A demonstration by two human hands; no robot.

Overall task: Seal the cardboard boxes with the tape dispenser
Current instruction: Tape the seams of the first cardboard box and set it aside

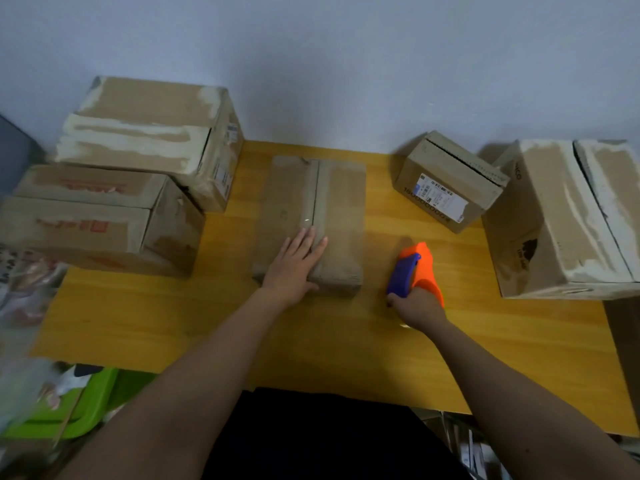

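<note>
The left hand (294,263) lies flat, fingers straight, on the middle box (311,216) (mid-tabletop, seam shut). The right hand (414,306) grips the tape dispenser (415,268) beside it. If that 1 pressing hand slips, tape may land crooked.

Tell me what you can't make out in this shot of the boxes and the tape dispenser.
Head view only:
- Tape roll and blade of the tape dispenser: hidden by its orange and blue body and the right hand.
- Label print on the small box: too small to read.
- Red print on the left front box: blurred.
- Large right box: cut off by the right edge.
- Tape on the middle box under the left hand: glare, extent unclear.
</note>
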